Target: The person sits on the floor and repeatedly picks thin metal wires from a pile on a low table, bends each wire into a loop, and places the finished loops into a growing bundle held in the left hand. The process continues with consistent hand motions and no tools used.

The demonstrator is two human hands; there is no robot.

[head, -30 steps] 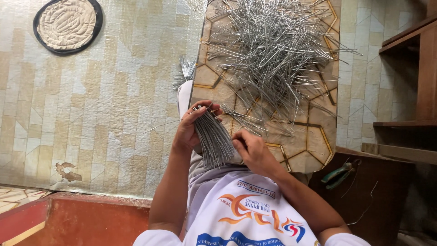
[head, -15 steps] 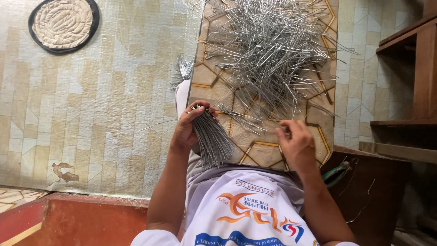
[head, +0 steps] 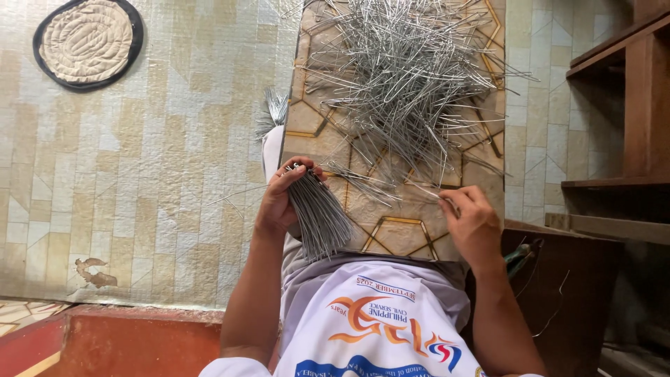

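Note:
My left hand is closed around a tight bundle of straight grey metal wires, which fans down toward my lap. My right hand rests on the patterned tabletop and pinches the end of a single thin wire at the near edge of the pile. A large tangled heap of bent grey wires covers the far half of the table, beyond both hands.
A second small tuft of wires sticks out beside the table's left edge. A round woven mat lies on the tiled floor at far left. Wooden shelving stands to the right, and a dark wooden box sits beside my right arm.
My right hand has left the bundle, moved right and outward across the table, and taken hold of one wire. The left hand has kept the bundle in place.

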